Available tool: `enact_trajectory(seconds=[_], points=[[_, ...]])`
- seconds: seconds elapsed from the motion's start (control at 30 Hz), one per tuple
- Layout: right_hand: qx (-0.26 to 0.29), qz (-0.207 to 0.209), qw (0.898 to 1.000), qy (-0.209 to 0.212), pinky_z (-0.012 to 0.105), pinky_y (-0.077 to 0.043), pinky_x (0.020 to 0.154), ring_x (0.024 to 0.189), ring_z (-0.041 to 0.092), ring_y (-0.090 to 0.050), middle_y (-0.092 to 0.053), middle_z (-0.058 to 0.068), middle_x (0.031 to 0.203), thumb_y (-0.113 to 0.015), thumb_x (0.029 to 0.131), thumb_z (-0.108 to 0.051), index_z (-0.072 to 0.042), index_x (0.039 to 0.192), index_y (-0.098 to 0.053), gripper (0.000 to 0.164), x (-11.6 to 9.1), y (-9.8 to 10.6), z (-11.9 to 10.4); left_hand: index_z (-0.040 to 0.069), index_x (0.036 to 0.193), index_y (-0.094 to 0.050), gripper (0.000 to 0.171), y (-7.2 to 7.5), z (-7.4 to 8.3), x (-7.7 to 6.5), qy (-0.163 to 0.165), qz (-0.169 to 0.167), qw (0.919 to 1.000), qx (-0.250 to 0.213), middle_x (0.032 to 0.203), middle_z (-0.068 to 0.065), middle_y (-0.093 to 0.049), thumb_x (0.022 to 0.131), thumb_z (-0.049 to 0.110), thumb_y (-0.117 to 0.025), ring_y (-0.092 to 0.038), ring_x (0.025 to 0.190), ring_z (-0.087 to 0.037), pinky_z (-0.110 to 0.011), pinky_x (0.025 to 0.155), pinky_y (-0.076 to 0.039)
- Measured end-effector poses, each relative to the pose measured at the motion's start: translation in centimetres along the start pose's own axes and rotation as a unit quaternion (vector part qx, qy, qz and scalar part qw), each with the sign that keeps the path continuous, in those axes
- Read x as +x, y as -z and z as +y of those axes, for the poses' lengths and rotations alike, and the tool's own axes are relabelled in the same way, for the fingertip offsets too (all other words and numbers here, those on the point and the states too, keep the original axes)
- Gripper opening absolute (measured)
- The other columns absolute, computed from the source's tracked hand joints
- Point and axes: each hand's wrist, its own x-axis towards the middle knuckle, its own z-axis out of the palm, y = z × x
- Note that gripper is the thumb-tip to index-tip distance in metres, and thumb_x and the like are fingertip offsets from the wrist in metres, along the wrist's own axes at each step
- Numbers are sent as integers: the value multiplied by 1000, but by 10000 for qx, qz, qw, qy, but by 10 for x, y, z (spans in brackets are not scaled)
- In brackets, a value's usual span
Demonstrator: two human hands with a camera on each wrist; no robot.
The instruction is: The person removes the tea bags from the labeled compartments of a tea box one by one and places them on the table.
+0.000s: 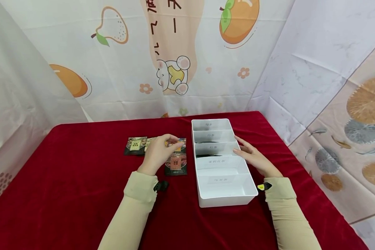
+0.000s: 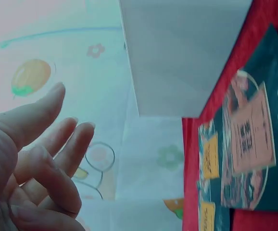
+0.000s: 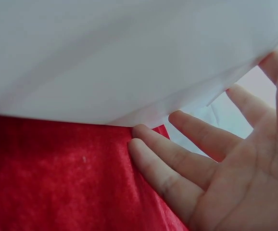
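Observation:
A white divided box (image 1: 228, 200) stands lengthwise on the table, with handwritten labels in its several compartments. Dark packet edges (image 1: 206, 156) show in two middle compartments. Left of the box lie flat tea packets: one with a yellow-green label (image 1: 135, 146), one with a pink label (image 1: 176, 165), and others partly hidden behind my left hand (image 1: 157, 152). That hand hovers over them, its fingers loosely bent with nothing between them in the left wrist view. My right hand (image 1: 255, 160) has its fingers spread, fingertips against the box's right side.
A dark red velvet cloth (image 1: 81, 180) covers the table. Behind it hangs a white printed curtain (image 1: 118, 86), and a marble-patterned curtain (image 1: 312, 69) closes off the right side. The box's far end is close to the table's back edge.

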Motion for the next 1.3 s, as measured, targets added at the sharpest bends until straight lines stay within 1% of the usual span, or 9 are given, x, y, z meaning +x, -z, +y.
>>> enact_trajectory(seconds=[0.13, 0.23, 0.37, 0.4, 0.47, 0.7, 0.87, 1.1, 1.3], points=[[-2, -2, 10000, 10, 36, -50, 94, 118, 27, -59, -39, 23, 153, -58, 100, -33, -29, 159, -20, 70, 0, 0, 0, 21, 115, -73, 32, -10, 9, -4, -252, -2, 9996, -97, 108, 4, -73, 91, 42, -71, -61, 79, -14, -31, 68, -50], [-44, 14, 10000, 21, 38, -49, 96, 121, 29, -57, -38, 22, 153, -58, 100, -34, -29, 159, -20, 70, -1, 0, 0, 20, 121, -71, 36, -23, 16, -7, -613, -198, 9979, 59, 110, 0, -74, 92, 42, -69, -61, 69, -19, -34, 70, -52], [-69, 19, 10000, 13, 40, -47, 99, 126, 32, -54, -36, 22, 155, -58, 100, -34, -29, 159, -20, 71, -1, 0, -1, 15, 129, -67, 42, -43, 24, -11, -1311, -525, 9889, 460, 123, -6, -70, 96, 40, -65, -70, 97, -25, -40, 88, -55], [-69, 18, 10000, 10, 41, -47, 100, 126, 33, -54, -36, 22, 155, -58, 100, -34, -29, 159, -20, 71, -1, 0, -1, 13, 130, -67, 42, -47, 25, -12, -1471, -556, 9860, 562, 132, -5, -66, 96, 39, -64, -67, 107, -24, -41, 95, -53], [-72, 26, 10000, 11, 41, -47, 100, 126, 33, -54, -36, 22, 155, -58, 100, -34, -29, 159, -20, 71, -1, 0, -2, 12, 131, -65, 42, -55, 27, -14, -1592, -683, 9825, 690, 134, -5, -64, 98, 37, -62, -63, 120, -24, -42, 98, -52], [-75, 3, 10000, 36, 41, -48, 99, 122, 31, -57, -38, 22, 154, -59, 100, -35, -27, 159, -21, 72, 1, -1, -4, 14, 131, -65, 40, -64, 28, -19, -1809, -712, 9676, 1614, 130, -5, -66, 99, 38, -60, -69, 105, -23, -36, 76, -58], [-85, 24, 10000, 9, 42, -47, 101, 125, 33, -56, -37, 22, 155, -59, 100, -35, -28, 160, -20, 72, 1, -1, -4, 16, 121, -72, 31, -66, 28, -19, -1937, -571, 9610, 1887, 118, -1, -72, 99, 35, -60, -71, 92, -18, -28, 60, -53], [-56, 27, 10000, 16, 41, -49, 98, 123, 32, -57, -37, 22, 154, -59, 100, -34, -28, 160, -20, 72, -1, -1, -3, 18, 112, -76, 23, -71, 27, -19, -2051, -401, 9590, 1913, 109, 2, -74, 99, 30, -61, -71, 87, -13, -22, 56, -49], [-42, 16, 10000, 38, 40, -49, 97, 121, 29, -58, -38, 22, 154, -59, 100, -34, -28, 160, -20, 72, -1, -1, -2, 17, 112, -77, 21, -72, 29, -20, -2115, -295, 9575, 1938, 108, 0, -75, 98, 27, -64, -72, 89, -15, -24, 58, -51]])
